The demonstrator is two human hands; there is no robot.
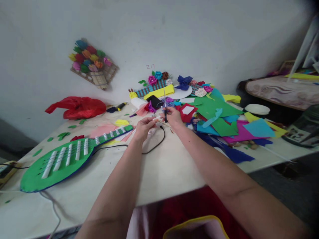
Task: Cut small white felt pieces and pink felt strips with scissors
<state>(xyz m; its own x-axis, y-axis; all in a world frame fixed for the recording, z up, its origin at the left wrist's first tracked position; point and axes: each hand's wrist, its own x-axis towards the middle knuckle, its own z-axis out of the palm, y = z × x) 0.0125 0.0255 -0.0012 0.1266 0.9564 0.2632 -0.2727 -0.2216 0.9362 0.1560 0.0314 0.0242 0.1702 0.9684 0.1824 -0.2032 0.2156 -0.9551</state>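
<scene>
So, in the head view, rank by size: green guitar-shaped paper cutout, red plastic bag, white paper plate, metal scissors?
1. Green guitar-shaped paper cutout, though nearest the camera.
2. Red plastic bag.
3. White paper plate and metal scissors: too alike to rank.

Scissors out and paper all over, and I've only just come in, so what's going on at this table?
A person works at the table, both hands close together above it. The right hand holds scissors, blades pointing up. The left hand pinches a thin white strip beside them. A green guitar-shaped cutout lies to the left, a pile of coloured paper to the right.
</scene>
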